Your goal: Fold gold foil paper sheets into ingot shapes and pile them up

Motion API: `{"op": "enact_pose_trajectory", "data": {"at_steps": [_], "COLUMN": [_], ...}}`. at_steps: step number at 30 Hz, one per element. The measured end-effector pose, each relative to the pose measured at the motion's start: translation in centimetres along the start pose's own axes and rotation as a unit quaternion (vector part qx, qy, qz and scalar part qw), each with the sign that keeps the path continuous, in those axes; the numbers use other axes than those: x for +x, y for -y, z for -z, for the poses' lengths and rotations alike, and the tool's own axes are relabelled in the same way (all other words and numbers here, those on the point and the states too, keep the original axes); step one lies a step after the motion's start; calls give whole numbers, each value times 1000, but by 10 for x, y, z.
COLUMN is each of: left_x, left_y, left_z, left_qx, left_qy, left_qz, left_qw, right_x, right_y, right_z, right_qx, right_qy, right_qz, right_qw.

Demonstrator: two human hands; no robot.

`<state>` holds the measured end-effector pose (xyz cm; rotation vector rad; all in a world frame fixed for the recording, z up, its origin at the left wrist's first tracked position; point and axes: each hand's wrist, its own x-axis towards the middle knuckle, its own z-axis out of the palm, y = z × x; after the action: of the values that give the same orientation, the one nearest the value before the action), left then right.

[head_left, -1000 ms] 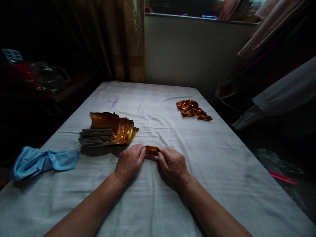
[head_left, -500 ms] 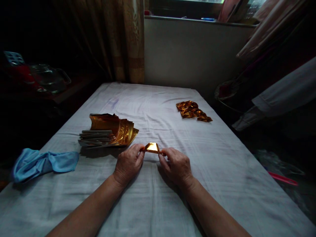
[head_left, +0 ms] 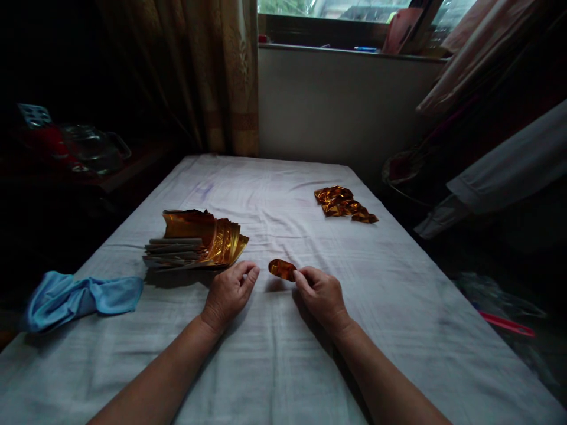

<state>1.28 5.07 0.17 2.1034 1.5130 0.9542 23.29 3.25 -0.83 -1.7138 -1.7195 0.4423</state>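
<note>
A folded piece of gold foil paper is pinched at its right end by my right hand. It is held just above the sheet, with its rounded left end free. My left hand rests to the left of it, thumb and fingers pressed together, and nothing shows between them. Close behind that hand lies a thick stack of gold foil paper sheets, partly curled, with grey edges facing me. Several folded gold foil pieces sit in a cluster at the back right.
A white sheet with creases covers the flat surface. At the left edge lies a crumpled blue cloth. A glass jug stands on a dark side table. Hanging clothes and a pink-red handle are at the right.
My left hand has let go of the foil piece, which now hangs from my right hand alone and is turned. The view has tilted slightly upward.
</note>
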Motion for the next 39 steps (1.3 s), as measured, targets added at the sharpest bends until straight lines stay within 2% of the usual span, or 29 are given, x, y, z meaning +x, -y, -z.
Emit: {"op": "enact_pose_trajectory", "data": {"at_steps": [3,6,8,11,14,18,25,34,39], "left_x": [1,2,2,2,2,2,1,1,1], "left_y": [0,0,0,2,3,3,3,4,4], "left_z": [0,0,0,-1,-2,-3,-3,-4,-4], "left_qx": [-8,-6,-3,4,16,24,20,15,23], "left_qy": [-2,-4,-3,-5,-7,-2,-4,-3,-4], "left_qz": [10,12,13,14,14,15,18,17,13], "left_qw": [1000,1000,1000,1000,1000,1000,1000,1000,1000], "right_x": [10,29,44,67,85,104,132,150,154], "right_y": [-11,-33,-51,-79,-98,-107,-110,-115,-115], "right_z": [9,28,43,63,73,68,54,50,50], "right_qx": [24,35,19,-66,-95,-122,-149,-172,-177], "right_qy": [2,-36,-91,-193,-230,-261,-257,-234,-227], "right_qz": [-20,-39,-50,-65,-75,-82,-125,-200,-214], "right_qw": [1000,998,994,977,966,954,947,936,933]}}
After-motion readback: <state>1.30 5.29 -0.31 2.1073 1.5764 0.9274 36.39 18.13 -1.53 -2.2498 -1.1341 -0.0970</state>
